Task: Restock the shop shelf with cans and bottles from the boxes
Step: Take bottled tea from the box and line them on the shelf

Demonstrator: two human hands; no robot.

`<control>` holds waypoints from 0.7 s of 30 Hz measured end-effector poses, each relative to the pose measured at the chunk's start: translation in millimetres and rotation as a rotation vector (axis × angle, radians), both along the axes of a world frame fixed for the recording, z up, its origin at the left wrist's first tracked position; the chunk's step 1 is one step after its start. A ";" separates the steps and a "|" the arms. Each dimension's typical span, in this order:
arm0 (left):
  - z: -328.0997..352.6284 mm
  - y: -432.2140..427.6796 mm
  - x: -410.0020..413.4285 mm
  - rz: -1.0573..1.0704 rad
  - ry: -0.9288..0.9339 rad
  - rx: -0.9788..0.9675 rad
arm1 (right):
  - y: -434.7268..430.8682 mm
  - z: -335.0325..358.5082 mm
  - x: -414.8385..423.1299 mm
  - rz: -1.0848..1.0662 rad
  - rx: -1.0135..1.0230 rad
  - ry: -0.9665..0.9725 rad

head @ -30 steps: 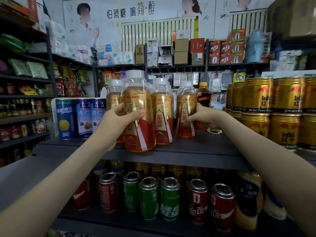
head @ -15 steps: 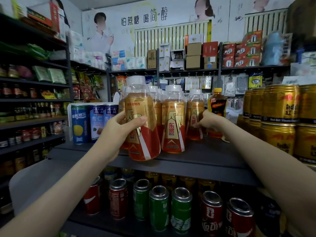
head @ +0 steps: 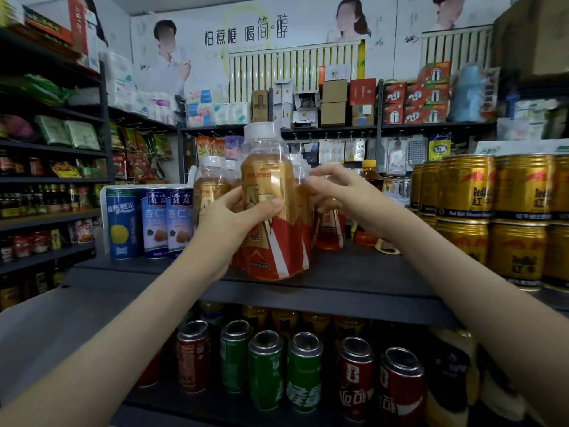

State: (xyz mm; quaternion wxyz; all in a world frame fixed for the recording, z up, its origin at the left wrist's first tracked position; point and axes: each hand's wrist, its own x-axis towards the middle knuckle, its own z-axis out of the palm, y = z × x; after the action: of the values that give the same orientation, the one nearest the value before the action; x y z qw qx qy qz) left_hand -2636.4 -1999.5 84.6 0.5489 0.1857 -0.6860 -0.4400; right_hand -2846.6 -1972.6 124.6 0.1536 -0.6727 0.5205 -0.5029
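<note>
amber drink fills the front bottle [head: 271, 167], which has a white cap and a gold and red label; it stands upright at the front edge of the top shelf [head: 369, 272], and whether its base rests on the board or hangs just above it i cannot tell; the left hand [head: 221, 235] grips this bottle from its left side, the thumb [head: 268, 208] laid across the label and the other fingers curled round behind it; the right hand [head: 345, 195] hovers just right of the bottle's shoulder, its fingers [head: 320, 175] spread and loosely bent, holding nothing that shows; whether the fingertips touch the bottles behind i cannot tell; more bottles of the same kind [head: 212, 186] stand behind and beside the front one, and a dark bottle with a yellow cap [head: 369, 174] stands further back; blue cans [head: 151, 223] stand to the left on the same shelf; gold cans [head: 517, 217] are stacked two high on the right; on the lower shelf stand green cans [head: 268, 368] with red cans [head: 400, 383] beside them
</note>
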 end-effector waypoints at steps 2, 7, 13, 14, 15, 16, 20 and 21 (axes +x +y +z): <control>3.6 4.8 -9.9 -0.017 -0.007 0.004 | 22.6 -0.1 7.2 0.205 0.125 0.058; 5.4 13.0 -32.3 -0.050 -0.072 -0.042 | 49.2 -14.0 8.2 0.273 0.188 0.030; 4.1 22.6 -56.6 0.083 -0.198 -0.152 | 60.9 -21.4 0.7 0.166 0.177 0.014; 3.8 24.3 -60.1 0.114 -0.213 -0.164 | 60.5 -23.0 -1.5 0.141 0.168 -0.002; 3.9 26.0 -62.6 0.143 -0.233 -0.177 | 60.3 -24.8 -3.3 0.126 0.160 -0.046; 4.2 27.0 -64.3 0.175 -0.266 -0.199 | 59.7 -26.9 -6.3 0.127 0.155 -0.107; 8.5 27.5 -59.1 0.185 -0.379 -0.313 | 60.1 -34.0 -14.7 0.160 0.158 -0.290; 7.7 26.1 -55.2 0.180 -0.371 -0.321 | 59.6 -35.3 -16.6 0.152 0.156 -0.311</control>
State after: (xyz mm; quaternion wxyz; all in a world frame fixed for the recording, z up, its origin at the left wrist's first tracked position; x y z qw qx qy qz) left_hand -2691.6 -1973.3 92.4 0.4731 0.2342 -0.8166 -0.2334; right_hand -2863.2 -1913.0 89.3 0.3216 -0.6105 0.4756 -0.5456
